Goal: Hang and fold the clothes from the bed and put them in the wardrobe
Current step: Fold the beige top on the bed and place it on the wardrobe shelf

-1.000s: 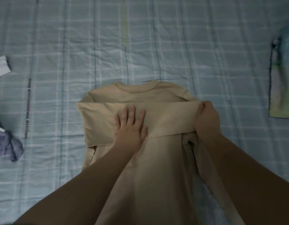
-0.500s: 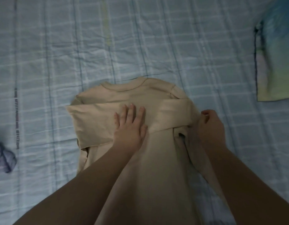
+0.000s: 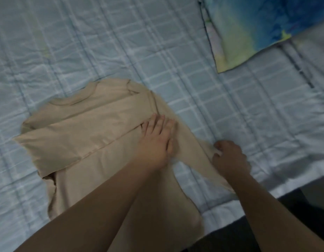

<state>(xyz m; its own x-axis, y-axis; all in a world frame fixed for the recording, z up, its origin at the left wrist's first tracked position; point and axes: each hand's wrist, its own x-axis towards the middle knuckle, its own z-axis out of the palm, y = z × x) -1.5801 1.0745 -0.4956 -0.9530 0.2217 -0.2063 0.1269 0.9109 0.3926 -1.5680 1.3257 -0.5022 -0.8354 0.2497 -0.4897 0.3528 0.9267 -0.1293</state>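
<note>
A beige long-sleeved top (image 3: pixel 88 135) lies flat on the bed, neckline away from me, with one sleeve folded straight across its chest. My left hand (image 3: pixel 155 140) presses flat on the right side of the top, fingers straight, near the shoulder. My right hand (image 3: pixel 228 157) grips the other sleeve, which runs down and to the right off the body of the top. The lower hem hangs toward me under my forearms.
The bed is covered with a pale blue checked quilt (image 3: pixel 103 42). A blue, yellow and green patterned pillow (image 3: pixel 248 28) lies at the upper right. The bed's near edge (image 3: pixel 266 195) runs along the lower right, with dark floor beyond it.
The view has swung right. My right hand has moved down and out to the right with the second sleeve. My left hand has slid right across the top toward the shoulder.
</note>
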